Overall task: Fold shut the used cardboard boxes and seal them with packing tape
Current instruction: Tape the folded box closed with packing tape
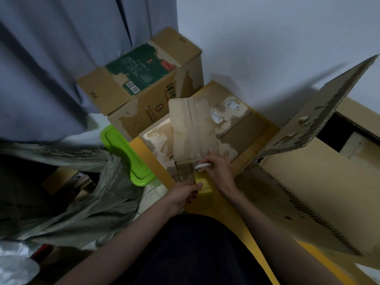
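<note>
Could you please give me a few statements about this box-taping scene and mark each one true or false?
1. The right hand holds a white tool against the near edge of the middle box. True.
2. The left hand rests flat on the green lid. False: it pinches a strip of yellow tape at the box's near side.
3. The box by the curtain stands with its top flaps folded shut. True.
4. The big box on the right is sealed. False: its flap stands raised and a dark opening shows.
5. The green lid lies to the right of the middle box. False: it lies to its left.
</note>
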Tool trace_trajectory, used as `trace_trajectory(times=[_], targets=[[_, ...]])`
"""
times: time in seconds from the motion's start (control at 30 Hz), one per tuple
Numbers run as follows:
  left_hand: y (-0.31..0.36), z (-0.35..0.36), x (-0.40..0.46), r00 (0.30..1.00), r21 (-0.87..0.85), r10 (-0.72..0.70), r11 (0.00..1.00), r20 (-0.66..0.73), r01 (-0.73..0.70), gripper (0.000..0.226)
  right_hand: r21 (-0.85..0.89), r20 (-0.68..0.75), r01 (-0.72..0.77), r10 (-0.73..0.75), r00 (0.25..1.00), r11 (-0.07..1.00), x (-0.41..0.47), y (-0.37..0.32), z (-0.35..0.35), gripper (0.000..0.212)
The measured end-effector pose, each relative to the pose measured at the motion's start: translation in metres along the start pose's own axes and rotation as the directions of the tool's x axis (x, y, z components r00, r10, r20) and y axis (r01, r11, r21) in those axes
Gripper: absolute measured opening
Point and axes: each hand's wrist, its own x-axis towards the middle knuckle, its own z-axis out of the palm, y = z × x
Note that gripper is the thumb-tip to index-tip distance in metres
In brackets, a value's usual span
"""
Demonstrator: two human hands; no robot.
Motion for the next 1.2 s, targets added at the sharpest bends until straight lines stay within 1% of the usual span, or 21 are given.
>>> trace_trajectory(times=[0.1, 0.23, 0.4, 0.53, 0.73, 0.83, 0.97, 1.03, 1.13, 1.2], targets=[[0.0, -0.001, 0.0, 1.0, 0.005, 0.005, 1.0, 0.007, -0.005, 0.026, -0.008, -0.009, 0.003, -0.003, 1.0, 1.0, 0.0, -0.001, 0.0, 0.02], [0.002, -0.001, -0.001, 1.0, -0.009, 0.014, 1.0, 0.012, -0.014, 0.024, -0.021, -0.013, 0.008, -0.008, 1.0, 1.0, 0.0, -0.005, 0.0, 0.024], [0.004, -0.001, -0.002, 1.0, 0.005, 0.009, 1.0, 0.007, -0.009, 0.017, -0.092, -0.001, 0.009, -0.009, 1.0, 0.996, 0.001, -0.012, 0.001, 0.025], [0.006, -0.001, -0.002, 1.0, 0.026, 0.01, 1.0, 0.003, -0.01, 0.016, -0.171, -0.001, 0.007, -0.007, 1.0, 0.985, 0.0, -0.017, 0.003, 0.027], [0.008, 0.0, -0.003, 1.0, 0.002, 0.026, 1.0, 0.018, -0.026, 0.015, -0.23, 0.002, 0.076, -0.078, 0.997, 0.97, -0.002, -0.013, 0.008, 0.025], [0.009, 0.001, -0.004, 1.0, 0.003, 0.017, 1.0, 0.015, -0.017, 0.014, -0.207, 0.04, 0.097, -0.091, 0.995, 0.974, 0.001, -0.009, 0.004, 0.027], [0.011, 0.0, -0.003, 1.0, 0.018, -0.003, 1.0, 0.012, 0.003, 0.016, -0.22, 0.11, 0.094, -0.071, 0.991, 0.971, 0.003, 0.001, -0.007, 0.033], [0.012, 0.001, -0.002, 1.0, 0.026, -0.002, 1.0, 0.016, 0.002, 0.014, -0.241, 0.112, 0.099, -0.074, 0.991, 0.966, 0.0, 0.0, -0.013, 0.036], [0.012, 0.003, 0.001, 1.0, 0.043, 0.01, 0.999, 0.016, -0.011, 0.012, -0.338, 0.088, 0.09, -0.063, 0.994, 0.937, -0.006, -0.002, -0.015, 0.051], [0.013, 0.004, 0.001, 1.0, 0.054, 0.01, 0.998, 0.017, -0.011, 0.012, -0.395, 0.067, 0.089, -0.067, 0.995, 0.914, -0.007, -0.002, -0.014, 0.056]])
